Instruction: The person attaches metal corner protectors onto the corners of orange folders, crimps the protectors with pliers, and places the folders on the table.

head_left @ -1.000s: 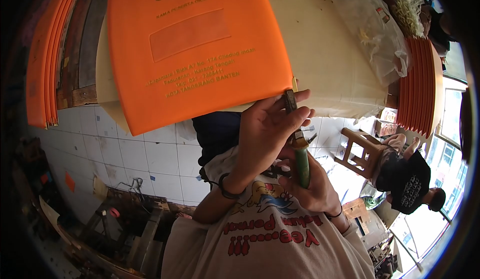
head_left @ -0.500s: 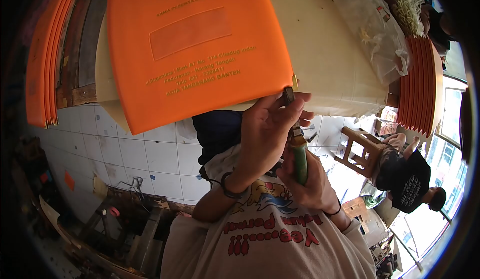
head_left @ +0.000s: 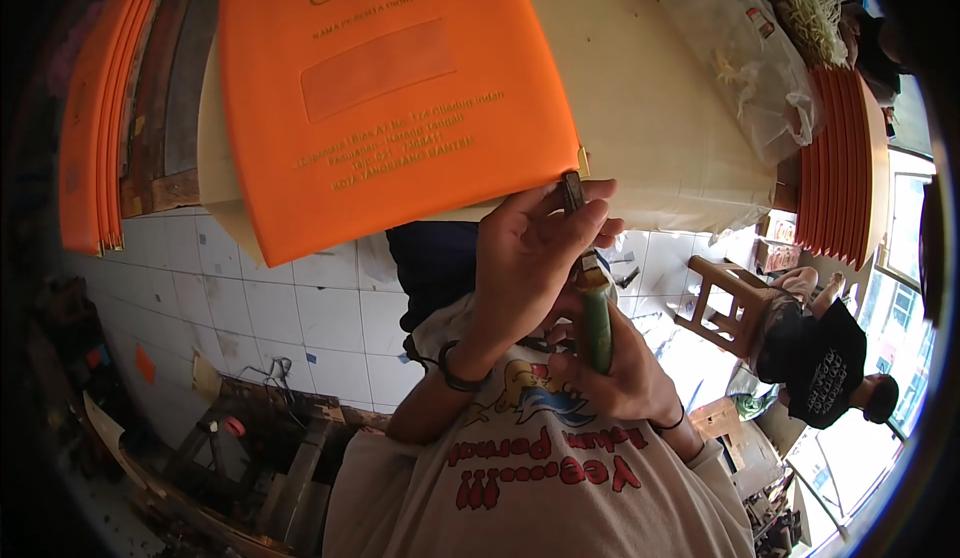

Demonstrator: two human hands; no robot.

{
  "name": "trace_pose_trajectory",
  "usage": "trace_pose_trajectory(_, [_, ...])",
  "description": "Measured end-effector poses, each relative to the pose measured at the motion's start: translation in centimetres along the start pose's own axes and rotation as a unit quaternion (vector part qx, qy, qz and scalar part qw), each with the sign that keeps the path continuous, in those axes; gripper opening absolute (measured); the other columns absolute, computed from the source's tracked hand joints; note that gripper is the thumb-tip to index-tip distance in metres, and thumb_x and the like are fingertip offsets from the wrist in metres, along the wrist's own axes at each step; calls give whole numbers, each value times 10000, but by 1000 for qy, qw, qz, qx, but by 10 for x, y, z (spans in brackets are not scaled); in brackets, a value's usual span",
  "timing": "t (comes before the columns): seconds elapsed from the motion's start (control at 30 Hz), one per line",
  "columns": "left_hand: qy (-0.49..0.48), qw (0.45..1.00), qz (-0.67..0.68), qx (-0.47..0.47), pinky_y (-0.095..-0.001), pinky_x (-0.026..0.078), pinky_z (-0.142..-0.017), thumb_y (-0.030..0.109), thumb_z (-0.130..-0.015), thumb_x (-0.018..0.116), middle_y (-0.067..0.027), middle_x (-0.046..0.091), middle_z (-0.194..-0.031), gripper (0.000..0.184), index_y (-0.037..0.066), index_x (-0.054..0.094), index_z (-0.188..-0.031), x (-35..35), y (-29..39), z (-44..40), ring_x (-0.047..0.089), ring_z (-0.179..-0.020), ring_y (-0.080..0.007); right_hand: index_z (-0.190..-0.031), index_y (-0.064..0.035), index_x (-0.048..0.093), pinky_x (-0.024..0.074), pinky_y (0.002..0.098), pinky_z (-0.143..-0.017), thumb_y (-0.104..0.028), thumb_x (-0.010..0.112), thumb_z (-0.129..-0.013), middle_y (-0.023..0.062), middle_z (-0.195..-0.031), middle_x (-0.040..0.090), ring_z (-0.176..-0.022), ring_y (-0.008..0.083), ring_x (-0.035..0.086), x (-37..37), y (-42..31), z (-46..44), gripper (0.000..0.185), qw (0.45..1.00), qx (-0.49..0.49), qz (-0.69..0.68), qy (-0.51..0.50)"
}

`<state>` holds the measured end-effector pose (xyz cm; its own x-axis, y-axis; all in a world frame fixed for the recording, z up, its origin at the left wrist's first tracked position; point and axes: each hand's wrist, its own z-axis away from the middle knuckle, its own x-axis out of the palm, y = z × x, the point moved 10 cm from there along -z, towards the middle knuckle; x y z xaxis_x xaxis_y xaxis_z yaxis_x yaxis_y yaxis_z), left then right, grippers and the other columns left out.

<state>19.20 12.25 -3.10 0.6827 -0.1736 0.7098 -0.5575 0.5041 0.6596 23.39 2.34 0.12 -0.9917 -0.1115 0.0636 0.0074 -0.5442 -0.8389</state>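
An orange folder cover [head_left: 380,158] with gold lettering lies over the near edge of the work surface. A small gold metal corner piece [head_left: 584,162] sits at its near right corner. My right hand [head_left: 630,363] is wrapped round the green handle of a pair of pliers [head_left: 597,328]. The metal jaws point up and touch the folder's corner. My left hand [head_left: 520,258] is closed round the head of the pliers just below that corner, its thumb across the metal. Some of its fingertips are hidden behind the tool.
Cream sheets [head_left: 660,118] lie under the folder, with a clear plastic bag [head_left: 745,68] on them. Stacked orange covers stand at the right [head_left: 840,168] and left [head_left: 95,128]. A person in black [head_left: 815,358] sits near a wooden stool [head_left: 730,303] at the right.
The folder's right corner and the pliers' jaws have shifted slightly left, and my left hand moves with them. Both hands keep their hold.
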Motion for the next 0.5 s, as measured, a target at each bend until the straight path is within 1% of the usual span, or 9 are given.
trace_pose_trajectory(0.07, [-4, 1000, -2, -1, -299, 594, -817, 38, -940, 616, -149, 662, -1118, 313, -59, 522, -1222, 0, 1, 0, 690, -915, -178, -1262, 32, 483, 450, 347, -831, -37, 617, -835, 125, -1109, 518, -915, 210, 535, -1, -1, 0, 453, 1000, -17, 12, 5])
trace_pose_trajectory(0.17, [0, 999, -43, 7, -352, 596, -813, 67, -971, 551, -205, 650, -1143, 300, -83, 495, -1225, 1, 2, 0, 707, -902, -262, -1223, 24, 505, 459, 354, -780, -38, 610, -842, 129, -1019, 554, -859, 224, 556, -7, 2, 2, 400, 996, 16, 90, 10])
trace_pose_trajectory(0.27, [-1, 999, -34, 5, -357, 594, -817, 86, -977, 547, -206, 650, -1139, 315, -87, 485, -1232, 0, 1, 0, 705, -908, -270, -1187, 11, 522, 455, 343, -735, -37, 603, -846, 122, -928, 563, -809, 230, 561, -11, 5, 0, 354, 996, 13, 87, 32])
trace_pose_trajectory(0.37, [-16, 998, -65, 15, -367, 594, -818, 104, -983, 543, -225, 642, -1151, 329, -90, 475, -1240, 3, 4, -1, 703, -920, -275, -1230, 3, 520, 464, 334, -759, -32, 608, -845, 129, -1002, 555, -843, 228, 563, -9, 2, 1, 396, 993, 29, 116, 6])
trace_pose_trajectory(0.47, [-21, 996, -87, 16, -382, 595, -820, 196, -1016, 495, -254, 626, -1176, 360, -91, 477, -1232, 5, 11, 1, 705, -917, -302, -1295, 1, 497, 476, 330, -792, -39, 624, -848, 126, -1083, 536, -881, 222, 566, -16, -5, 8, 466, 995, -4, 101, -27])
trace_pose_trajectory(0.5, [-2, 998, -67, 6, -387, 597, -816, 232, -1023, 475, -262, 625, -1173, 380, -89, 481, -1226, 2, 11, 0, 705, -915, -311, -1339, 1, 471, 485, 336, -831, -31, 647, -839, 118, -1171, 520, -926, 214, 573, -19, -5, 11, 531, 995, -11, 91, -48])
